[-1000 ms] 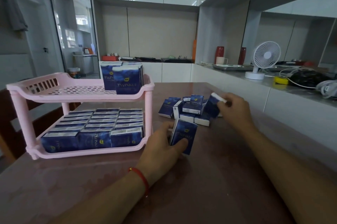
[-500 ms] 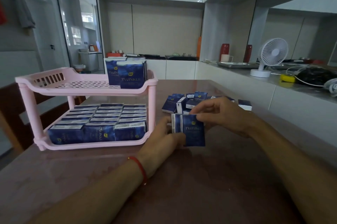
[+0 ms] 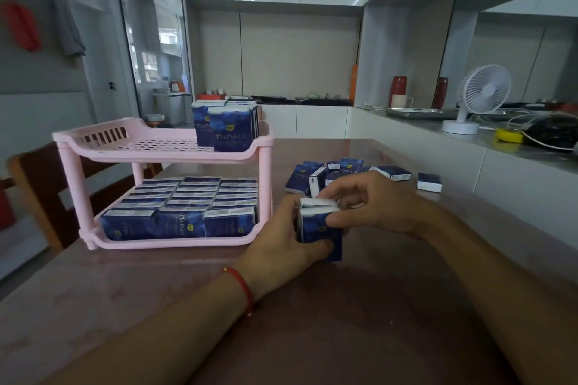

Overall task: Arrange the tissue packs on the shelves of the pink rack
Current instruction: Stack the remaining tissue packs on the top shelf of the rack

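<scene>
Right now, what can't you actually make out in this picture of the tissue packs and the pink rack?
- How many held packs there are: the left hand and right hand cover their sides.
- The count in the loose pile: the right hand hides its near part.
- The back rows on the pink rack: the front packs block them.
- The small print on the packs: too small.

Top shelf [image 3: 140,146] left free; lower shelf [image 3: 175,242] full w/ packs [image 3: 184,206].
</scene>
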Tool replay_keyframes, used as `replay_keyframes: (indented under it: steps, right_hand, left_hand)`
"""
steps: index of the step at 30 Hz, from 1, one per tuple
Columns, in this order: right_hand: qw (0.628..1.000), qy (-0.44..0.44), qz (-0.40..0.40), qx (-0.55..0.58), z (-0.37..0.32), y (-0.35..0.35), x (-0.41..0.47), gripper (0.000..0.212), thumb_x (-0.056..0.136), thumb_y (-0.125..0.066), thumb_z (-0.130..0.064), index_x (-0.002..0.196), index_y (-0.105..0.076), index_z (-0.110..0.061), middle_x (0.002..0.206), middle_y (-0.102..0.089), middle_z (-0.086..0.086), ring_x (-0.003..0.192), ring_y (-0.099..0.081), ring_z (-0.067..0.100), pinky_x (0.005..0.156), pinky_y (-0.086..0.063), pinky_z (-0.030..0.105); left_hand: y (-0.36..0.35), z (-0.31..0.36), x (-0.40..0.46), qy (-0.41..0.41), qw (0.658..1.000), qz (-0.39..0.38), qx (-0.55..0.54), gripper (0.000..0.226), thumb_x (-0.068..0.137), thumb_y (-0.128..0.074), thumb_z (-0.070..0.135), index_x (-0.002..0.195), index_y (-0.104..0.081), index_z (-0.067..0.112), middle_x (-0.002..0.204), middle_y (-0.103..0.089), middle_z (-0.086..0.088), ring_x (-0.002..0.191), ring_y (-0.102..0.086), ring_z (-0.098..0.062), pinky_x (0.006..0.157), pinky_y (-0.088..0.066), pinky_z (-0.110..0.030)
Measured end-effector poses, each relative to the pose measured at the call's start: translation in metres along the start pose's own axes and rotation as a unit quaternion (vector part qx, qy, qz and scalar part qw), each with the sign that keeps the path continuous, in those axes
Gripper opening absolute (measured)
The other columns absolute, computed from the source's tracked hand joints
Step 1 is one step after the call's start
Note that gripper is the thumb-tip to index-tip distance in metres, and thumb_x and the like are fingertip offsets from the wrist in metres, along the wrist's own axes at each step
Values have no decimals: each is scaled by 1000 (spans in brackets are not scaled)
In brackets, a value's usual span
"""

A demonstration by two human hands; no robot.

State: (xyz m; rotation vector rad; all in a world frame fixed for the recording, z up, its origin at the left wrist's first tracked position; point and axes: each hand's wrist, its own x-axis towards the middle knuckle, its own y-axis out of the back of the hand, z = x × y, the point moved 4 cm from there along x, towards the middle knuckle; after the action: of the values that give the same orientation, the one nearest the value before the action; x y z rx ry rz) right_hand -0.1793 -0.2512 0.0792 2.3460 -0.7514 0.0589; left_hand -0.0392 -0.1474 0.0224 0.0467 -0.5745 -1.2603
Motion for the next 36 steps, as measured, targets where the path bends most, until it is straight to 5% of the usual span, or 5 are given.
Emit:
replay_keyframes:
  steps: [5, 9, 15, 20, 36]
  right_hand:
    - [999, 23, -14, 18, -5, -7, -1, 30, 84, -78, -17, 112, -69, -16, 99, -74, -1, 91, -72, 28, 76, -63, 38]
    - [986, 75, 2, 151, -14, -27, 4, 38, 95, -47, -40, 114, -67, -15, 103, -71, 13, 87, -67, 36, 64, -55, 41]
    - [980, 49, 49, 185, -4, -46, 23, 52, 92, -46, -49, 113, -67, -6, 105, -73, 11, 74, -67, 32, 56, -50, 41]
    - [984, 36, 64, 162, -1, -50, 24, 49, 92, -46, -49, 108, -70, -9, 101, -74, 8, 72, -68, 28, 53, -51, 37]
    - [988, -13, 50, 142, 19, -57, 30, 49, 91, -54, -52, 96, -75, -8, 98, -73, 10, 69, -66, 32, 54, -50, 38]
  left_hand:
    - [9, 20, -12, -70, 987, 52, 135, 69, 77, -80, 22, 137, -46, 29, 127, -60, 13, 113, -59, 0, 99, -50, -26]
    - [36, 49, -31, -75, 980, 96, 154, 60, 74, -81, 23, 126, -54, 37, 119, -63, 15, 109, -61, -3, 95, -54, -36]
    - [122, 108, -65, -63, 991, 112, 39, 52, 76, -79, -5, 120, -63, 18, 118, -69, -2, 110, -68, -17, 88, -59, -36]
    - [195, 126, -38, -53, 978, 182, 90, 54, 75, -76, -10, 121, -62, 15, 117, -70, -7, 108, -68, -23, 88, -59, -35]
    - [204, 78, 55, 106, 974, 103, 171, 53, 79, -74, -8, 119, -55, 21, 125, -58, -14, 108, -64, -28, 88, -60, -46]
